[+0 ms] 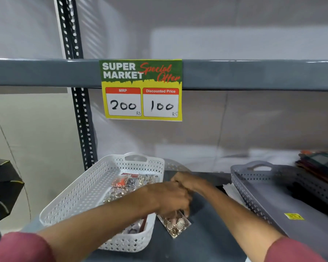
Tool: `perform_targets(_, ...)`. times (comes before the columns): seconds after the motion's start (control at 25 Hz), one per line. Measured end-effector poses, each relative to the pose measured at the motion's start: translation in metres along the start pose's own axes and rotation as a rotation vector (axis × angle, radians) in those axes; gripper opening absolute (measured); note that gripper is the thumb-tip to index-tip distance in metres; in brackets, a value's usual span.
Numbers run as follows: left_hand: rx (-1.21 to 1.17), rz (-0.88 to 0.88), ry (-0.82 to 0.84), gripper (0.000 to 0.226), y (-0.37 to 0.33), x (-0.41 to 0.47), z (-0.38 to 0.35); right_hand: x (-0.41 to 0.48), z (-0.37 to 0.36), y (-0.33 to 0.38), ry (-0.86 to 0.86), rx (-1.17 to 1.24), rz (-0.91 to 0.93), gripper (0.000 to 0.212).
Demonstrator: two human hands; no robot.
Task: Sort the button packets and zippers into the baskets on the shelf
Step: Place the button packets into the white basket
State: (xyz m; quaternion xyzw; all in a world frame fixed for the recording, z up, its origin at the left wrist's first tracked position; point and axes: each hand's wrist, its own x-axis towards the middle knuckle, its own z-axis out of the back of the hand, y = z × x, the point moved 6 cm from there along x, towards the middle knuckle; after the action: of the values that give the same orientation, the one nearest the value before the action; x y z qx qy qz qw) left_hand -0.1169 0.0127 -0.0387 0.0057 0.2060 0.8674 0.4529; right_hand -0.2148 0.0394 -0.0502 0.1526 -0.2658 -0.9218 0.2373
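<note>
A white perforated basket (80, 197) sits on the shelf at the left, holding several clear button packets (129, 183). A grey perforated basket (254, 188) stands at the right, and its visible floor is bare apart from a yellow label. Between the two baskets, my left hand (170, 199) reaches across the white basket's right rim and pinches a clear packet of round pearl-and-gold buttons (175, 225) against the dark shelf. My right hand (189, 181) lies just behind the left hand, fingers curled; its palm is hidden. No zippers can be made out.
The shelf surface (206, 241) is dark grey. A white folded paper (233, 191) lies beside the grey basket. Folded dark fabrics (320, 165) are stacked at the far right. A price sign (142, 89) hangs from the upper shelf beam. A black perforated upright (81, 129) stands at the left.
</note>
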Motion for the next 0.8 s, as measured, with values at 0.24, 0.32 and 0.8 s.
perform_targets(0.24,-0.117,0.069,0.086,0.037,0.002,0.006,-0.008,-0.017,-0.005,-0.022,-0.036,0.323,-0.160,0.032)
perform_targets(0.32,-0.300,0.139,0.072,0.033,0.010,0.001,-0.003,-0.018,-0.001,-0.027,-0.034,0.336,-0.120,0.025)
perform_targets(0.8,-0.725,0.738,-0.371,0.016,0.158,-0.146,0.028,-0.004,0.081,0.055,-0.416,0.475,0.065,0.014)
